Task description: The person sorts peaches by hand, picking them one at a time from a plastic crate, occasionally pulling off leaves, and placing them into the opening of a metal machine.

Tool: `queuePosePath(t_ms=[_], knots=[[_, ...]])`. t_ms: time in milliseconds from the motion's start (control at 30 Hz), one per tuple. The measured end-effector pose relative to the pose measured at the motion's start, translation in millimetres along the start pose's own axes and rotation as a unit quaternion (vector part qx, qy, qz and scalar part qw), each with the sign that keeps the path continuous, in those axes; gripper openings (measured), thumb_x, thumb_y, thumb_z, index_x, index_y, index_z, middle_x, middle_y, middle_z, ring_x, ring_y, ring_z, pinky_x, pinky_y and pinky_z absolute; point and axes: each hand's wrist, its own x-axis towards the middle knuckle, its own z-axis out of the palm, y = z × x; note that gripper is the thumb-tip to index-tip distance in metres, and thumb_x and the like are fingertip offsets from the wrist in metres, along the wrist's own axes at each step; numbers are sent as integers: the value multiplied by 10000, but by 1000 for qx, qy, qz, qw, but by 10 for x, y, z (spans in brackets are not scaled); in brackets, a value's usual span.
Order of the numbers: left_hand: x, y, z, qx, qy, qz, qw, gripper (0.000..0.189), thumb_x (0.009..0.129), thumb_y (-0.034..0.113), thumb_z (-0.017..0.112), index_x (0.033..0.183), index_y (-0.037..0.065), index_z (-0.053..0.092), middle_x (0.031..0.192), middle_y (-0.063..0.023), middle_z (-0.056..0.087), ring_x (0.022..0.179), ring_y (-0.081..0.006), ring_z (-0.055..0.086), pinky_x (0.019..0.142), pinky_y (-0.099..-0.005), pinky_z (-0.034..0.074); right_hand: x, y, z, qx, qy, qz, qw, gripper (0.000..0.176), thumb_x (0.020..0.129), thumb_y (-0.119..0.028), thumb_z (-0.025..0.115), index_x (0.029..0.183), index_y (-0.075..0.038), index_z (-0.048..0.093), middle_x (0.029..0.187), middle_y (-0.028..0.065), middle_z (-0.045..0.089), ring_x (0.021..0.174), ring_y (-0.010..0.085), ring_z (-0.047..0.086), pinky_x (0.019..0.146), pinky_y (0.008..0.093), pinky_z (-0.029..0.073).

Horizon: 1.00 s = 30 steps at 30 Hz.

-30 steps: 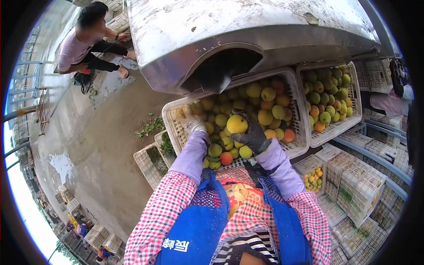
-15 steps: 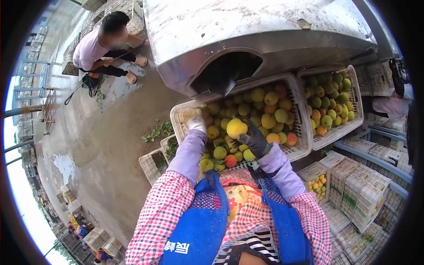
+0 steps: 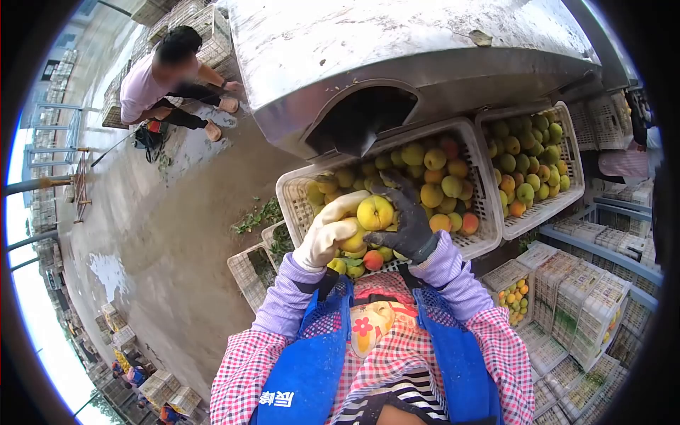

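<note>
My right hand (image 3: 411,223), in a dark grey glove, is closed around a yellow peach (image 3: 375,212) above a white plastic crate (image 3: 490,212) of peaches. My left hand (image 3: 327,230), in a white glove, comes up against it from the left, its fingers curled round another yellow peach (image 3: 352,243) just below the first. The left palm is hidden. Under both hands lie many green, yellow and reddish peaches, among them a red-orange peach (image 3: 373,260) near the crate's front edge.
A metal machine with a dark chute opening (image 3: 365,117) overhangs the crate. A second crate of peaches (image 3: 577,159) stands to the right, with stacked crates (image 3: 567,290) below it. At upper left a person (image 3: 159,81) sits by more crates. Leaves (image 3: 262,214) lie on the wet ground.
My left hand has come back from the crate's left end with a peach and now meets my right hand. The right hand keeps its peach. The seated person has shifted slightly.
</note>
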Motion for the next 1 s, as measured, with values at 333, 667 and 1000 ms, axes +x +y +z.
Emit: queuePosePath(t_ms=[333, 667, 1000], knots=[[80, 333, 1, -134, 79, 13, 988, 580, 971, 289, 548, 1445, -38, 482, 1369, -143, 592, 1239, -224, 572, 1073, -371, 433, 397, -374, 203, -140, 165, -114, 970, 753, 681, -278, 871, 1319, -6, 578, 1302, 205, 571, 1172, 391, 577, 1007, 468, 495], [63, -75, -75, -423, 227, 20, 877, 528, 974, 238, 582, 1417, -39, 503, 1297, -149, 609, 1129, -255, 618, 1015, -413, 509, 1305, -204, 305, -277, 80, -58, 956, 714, 776, -353, 824, 1330, 6, 554, 1276, 226, 587, 1148, 404, 583, 989, 483, 477], [209, -83, 59, -144, 199, 145, 958, 546, 1032, 330, 515, 1500, 58, 445, 1433, -169, 536, 1321, -327, 522, 1109, -457, 422, 653, -97, 489, -175, 99, -202, 958, 721, 815, -497, 769, 1346, -48, 580, 1380, 228, 573, 1317, 456, 505, 1106, 575, 384]])
